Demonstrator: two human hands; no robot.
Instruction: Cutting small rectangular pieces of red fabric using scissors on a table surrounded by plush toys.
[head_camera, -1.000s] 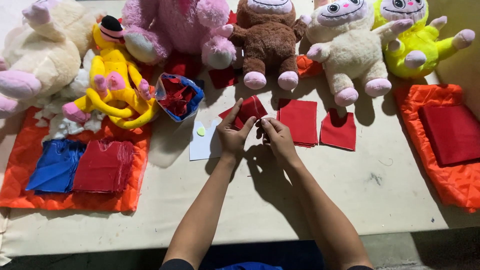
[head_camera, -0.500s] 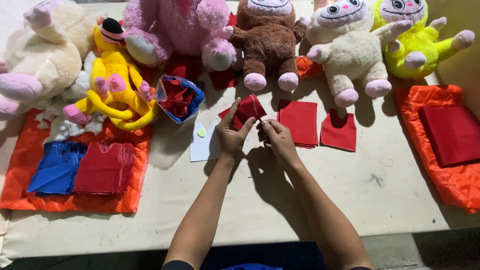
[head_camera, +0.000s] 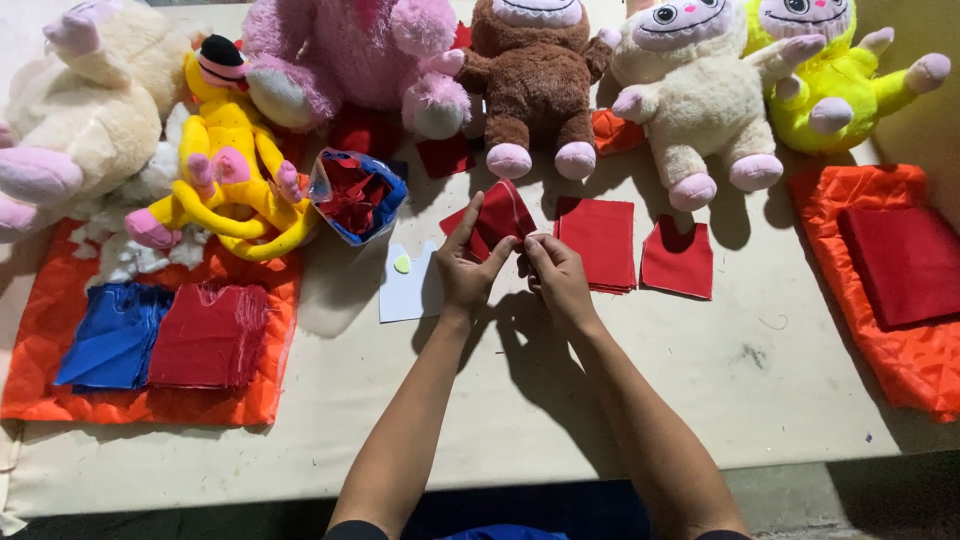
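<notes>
We saw bare table (head_camera: 600, 400) near us; six plush toys (head_camera: 535, 80) lined the far edge. Both hands, left hand (head_camera: 465, 275) and right hand (head_camera: 560, 280), pinched one red cloth piece (head_camera: 495, 215) at centre.

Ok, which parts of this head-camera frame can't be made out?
- Red fabric piece: its lower part is hidden behind the fingers of the left hand and right hand.
- Pink plush toy: head cut off by the top edge.
- Small plastic bag: contents are crumpled red scraps, too small to tell apart.
</notes>
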